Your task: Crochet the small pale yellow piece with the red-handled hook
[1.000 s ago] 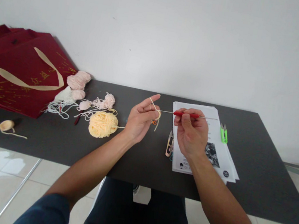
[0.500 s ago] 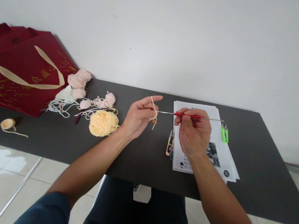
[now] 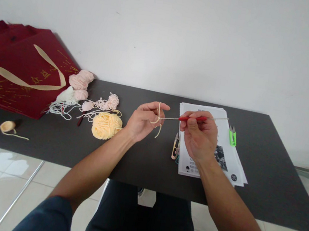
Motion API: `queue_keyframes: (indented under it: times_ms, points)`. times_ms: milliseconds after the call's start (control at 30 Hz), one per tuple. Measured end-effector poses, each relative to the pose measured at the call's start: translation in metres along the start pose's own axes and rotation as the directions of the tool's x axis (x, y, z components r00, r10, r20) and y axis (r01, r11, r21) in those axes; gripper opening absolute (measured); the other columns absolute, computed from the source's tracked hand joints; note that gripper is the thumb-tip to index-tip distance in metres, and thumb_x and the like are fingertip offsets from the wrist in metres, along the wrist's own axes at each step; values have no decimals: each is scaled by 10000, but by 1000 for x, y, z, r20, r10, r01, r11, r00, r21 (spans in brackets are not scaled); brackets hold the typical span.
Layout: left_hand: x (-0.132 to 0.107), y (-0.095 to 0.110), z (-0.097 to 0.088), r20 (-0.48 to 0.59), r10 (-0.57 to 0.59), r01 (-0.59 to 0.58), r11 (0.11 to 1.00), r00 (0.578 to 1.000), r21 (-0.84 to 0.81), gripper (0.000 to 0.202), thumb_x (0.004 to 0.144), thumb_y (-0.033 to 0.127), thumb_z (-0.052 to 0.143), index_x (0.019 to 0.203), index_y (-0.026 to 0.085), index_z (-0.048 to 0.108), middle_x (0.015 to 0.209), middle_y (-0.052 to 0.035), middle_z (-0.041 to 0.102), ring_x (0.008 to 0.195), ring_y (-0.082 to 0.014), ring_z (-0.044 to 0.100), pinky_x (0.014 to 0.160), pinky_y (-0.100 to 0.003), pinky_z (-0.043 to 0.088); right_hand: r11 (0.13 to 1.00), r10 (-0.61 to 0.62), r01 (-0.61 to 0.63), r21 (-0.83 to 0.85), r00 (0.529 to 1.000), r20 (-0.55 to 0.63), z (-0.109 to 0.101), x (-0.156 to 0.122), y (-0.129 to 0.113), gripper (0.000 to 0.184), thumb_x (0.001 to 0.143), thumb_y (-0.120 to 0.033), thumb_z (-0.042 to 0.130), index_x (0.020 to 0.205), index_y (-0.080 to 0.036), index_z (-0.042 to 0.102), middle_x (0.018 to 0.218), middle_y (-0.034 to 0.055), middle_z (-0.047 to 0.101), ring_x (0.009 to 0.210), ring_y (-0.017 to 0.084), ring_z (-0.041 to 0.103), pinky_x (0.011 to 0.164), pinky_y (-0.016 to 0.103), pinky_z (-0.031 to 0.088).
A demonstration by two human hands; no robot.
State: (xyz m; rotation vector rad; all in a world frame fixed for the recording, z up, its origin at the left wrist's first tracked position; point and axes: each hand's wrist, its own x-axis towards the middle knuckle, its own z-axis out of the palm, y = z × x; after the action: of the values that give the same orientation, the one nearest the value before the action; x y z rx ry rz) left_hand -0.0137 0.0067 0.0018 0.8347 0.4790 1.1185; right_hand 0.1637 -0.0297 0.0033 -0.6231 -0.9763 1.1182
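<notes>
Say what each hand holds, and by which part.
The right hand pinches the crochet hook by its red grip; the left hand holds the yellow yarn, looped over its forefinger.

Dark table (image 3: 264,179) carries: yellow yarn ball (image 3: 106,126), pink yarn (image 3: 81,79), red bags (image 3: 17,70), papers (image 3: 213,148), green snips (image 3: 231,136), tan snips (image 3: 175,148).

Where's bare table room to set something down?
Bare: the right end of the table past the papers and green clippers; the front strip between the yarn coil and yellow ball. Crowded: pink yarn by the red bag.
</notes>
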Motion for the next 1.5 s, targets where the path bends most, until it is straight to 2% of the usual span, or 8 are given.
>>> queue_keyframes:
  times_ms: [100, 200, 300, 467, 633, 733, 1200, 1500]
  points:
    - [-1, 0, 1, -14, 30, -30, 1000, 999, 0, 336, 617, 93, 708, 928, 166, 812, 655, -4, 635, 601, -108, 528, 600, -260, 417, 990, 115, -112, 91, 993, -26, 0, 2, 1, 194, 811, -331, 878, 881, -258, 713, 857, -28, 778, 650, 67, 645, 596, 177, 555]
    - [0, -1, 2, -65, 77, -76, 997, 995, 27, 229, 636, 128, 817, 859, 181, 807, 690, -7, 669, 640, -106, 560, 629, -251, 438, 962, 241, -227, 152, 967, -79, 3, 3, 1, 194, 795, -334, 891, 874, -251, 734, 864, -40, 793, 683, 50, 682, 634, 133, 596]
    - [0, -3, 2, -109, 108, -101, 992, 988, 71, 193, 649, 180, 892, 826, 186, 817, 723, -17, 704, 668, -102, 586, 662, -246, 458, 944, 289, -267, 196, 953, -93, 6, 2, 1, 194, 792, -348, 894, 873, -244, 751, 871, -42, 807, 715, 39, 720, 688, 104, 623]
    - [0, -5, 3, -113, 129, -115, 986, 985, 120, 217, 688, 196, 903, 896, 210, 844, 773, -19, 733, 699, -82, 613, 683, -215, 468, 945, 282, -260, 200, 955, -90, 9, -2, 4, 189, 816, -348, 875, 901, -242, 744, 897, -41, 822, 753, 42, 763, 739, 101, 646]
    - [-1, -7, 7, -112, 179, -159, 973, 977, 166, 475, 688, 161, 887, 1141, 284, 812, 761, 29, 693, 701, -75, 600, 705, -213, 483, 951, 279, -263, 162, 957, -82, 10, -6, 10, 161, 864, -342, 832, 951, -254, 729, 931, -43, 831, 785, 53, 782, 772, 126, 661]
    - [-1, -8, 8, -118, 193, -170, 968, 974, 183, 532, 684, 150, 881, 1185, 304, 793, 758, 39, 683, 695, -76, 599, 696, -219, 484, 954, 267, -253, 161, 961, -69, 12, -7, 11, 190, 857, -347, 838, 997, -270, 735, 929, -42, 838, 789, 60, 787, 782, 141, 665]
    - [-4, -13, 9, -121, 249, -205, 933, 961, 295, 473, 731, 139, 840, 1178, 285, 787, 838, 28, 680, 696, -71, 590, 623, -200, 480, 960, 267, -258, 109, 960, -85, 13, -8, 11, 137, 884, -355, 809, 951, -260, 736, 943, -28, 826, 790, 72, 772, 788, 167, 665]
    - [-8, -12, 15, -167, 282, -205, 906, 945, 369, 460, 707, 130, 812, 1150, 253, 784, 793, 37, 628, 657, -68, 565, 601, -202, 460, 967, 242, -233, 106, 967, -81, 13, -9, 10, 101, 910, -328, 784, 951, -251, 733, 946, -23, 821, 785, 61, 760, 776, 146, 646]
